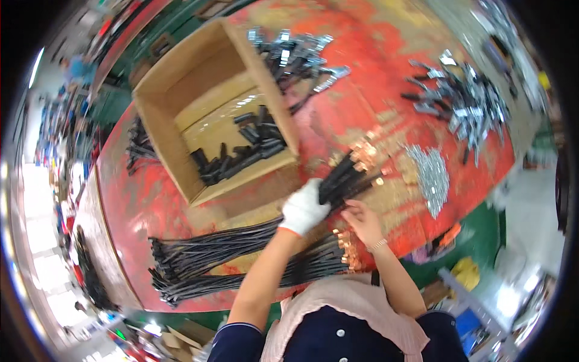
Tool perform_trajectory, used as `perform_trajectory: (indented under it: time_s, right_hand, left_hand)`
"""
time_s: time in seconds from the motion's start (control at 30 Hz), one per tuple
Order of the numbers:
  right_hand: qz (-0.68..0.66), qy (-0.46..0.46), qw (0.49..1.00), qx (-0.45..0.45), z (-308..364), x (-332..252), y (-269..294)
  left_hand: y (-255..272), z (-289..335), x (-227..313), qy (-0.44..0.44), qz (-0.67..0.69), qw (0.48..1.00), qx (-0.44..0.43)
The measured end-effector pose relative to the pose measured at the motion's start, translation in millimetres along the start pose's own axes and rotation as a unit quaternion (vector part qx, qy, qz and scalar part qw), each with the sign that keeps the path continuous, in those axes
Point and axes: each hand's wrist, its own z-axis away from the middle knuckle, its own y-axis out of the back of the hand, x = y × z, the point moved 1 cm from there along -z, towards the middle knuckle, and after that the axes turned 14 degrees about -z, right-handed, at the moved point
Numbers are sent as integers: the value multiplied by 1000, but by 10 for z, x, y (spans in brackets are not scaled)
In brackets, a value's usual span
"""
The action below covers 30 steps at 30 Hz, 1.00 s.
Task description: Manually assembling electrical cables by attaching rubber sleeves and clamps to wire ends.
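My left hand (304,208), in a white glove, grips a bundle of black cables (338,181) near its copper-coloured end terminals (364,155). The long tails of black cable (223,241) run leftward across the table beneath my left wrist. My right hand (365,223) is bare, with a bracelet on its wrist. It is just below the bundle, its fingers slightly curled and apart, with nothing visible between them. Closer to me lies a second bundle of black cables (301,265) with copper terminals (348,250) at its right end.
An open cardboard box (172,130) with short black sleeves (253,142) stands left of centre. Metal clamps with black grips (464,105) lie in a heap at right; more clamps (289,54) lie behind the box. Small silver parts (431,178) are piled on the worn red table (356,102).
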Motion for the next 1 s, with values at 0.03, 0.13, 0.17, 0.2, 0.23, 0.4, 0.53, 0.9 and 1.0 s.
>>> perform_trajectory:
  time_s: [0.03, 0.13, 0.17, 0.2, 0.23, 0.4, 0.53, 0.9, 1.0]
  right_hand:
    - [26, 68, 997, 15, 10, -127, 33]
    - [84, 180, 980, 12, 77, -863, -203]
    - [122, 227, 966, -6, 61, -1101, -350]
    - [158, 271, 949, -27, 35, -1321, -535]
    - [208, 310, 923, -91, -17, -1559, -829]
    - [403, 383, 756, -345, -1019, -1670, -2370]
    - [695, 308, 607, -232, -1892, -1105, -2882]
    - [700, 266, 511, -422, -1839, -1308, -3307]
    - [605, 276, 597, -449, -1925, -1004, -3330]
  left_hand:
    - [-96, -40, -15, -8, -8, 1000, 1]
    - [-347, -140, -60, -3, -46, 998, -38]
    - [-379, -151, -93, -18, -36, 999, -29]
    - [-404, -121, -136, -45, -21, 998, 41]
    - [-469, -99, -196, -52, -17, 996, 66]
    - [-561, -120, -253, -72, -6, 988, 136]
    - [-540, -147, -255, -60, 64, 993, 72]
    - [-744, -199, -412, -41, 77, 982, 166]
    - [-710, -187, -429, -47, 81, 983, 157]
